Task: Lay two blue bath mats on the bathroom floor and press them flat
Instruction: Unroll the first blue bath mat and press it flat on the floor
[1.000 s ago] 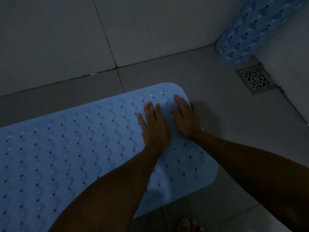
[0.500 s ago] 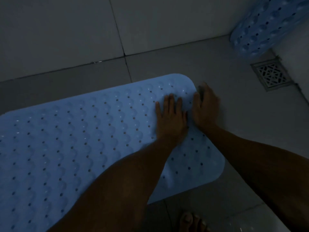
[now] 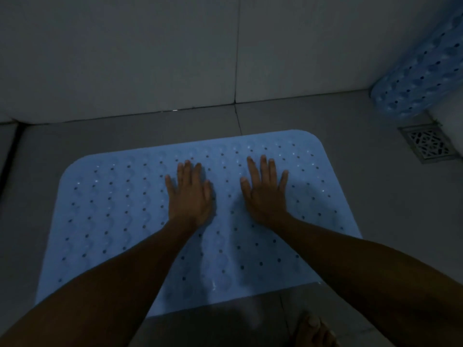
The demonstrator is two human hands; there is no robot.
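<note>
A light blue bath mat (image 3: 112, 216) with rows of small holes lies spread on the grey tiled floor, filling the middle of the view. My left hand (image 3: 189, 194) presses flat on it with straight fingers, near the mat's middle. My right hand (image 3: 265, 191) lies palm down beside it, a hand's width to the right, fingers straight. A second blue mat (image 3: 421, 78), rolled up, leans in the far right corner against the wall.
A metal floor drain grate (image 3: 427, 144) sits in the floor right of the mat, below the rolled mat. The tiled wall (image 3: 150, 58) runs along the far side. My bare toes (image 3: 313, 329) show at the bottom edge.
My view has swung so the mat lies square before me. Both hands left the mat's right end and now press farther in, spread apart.
</note>
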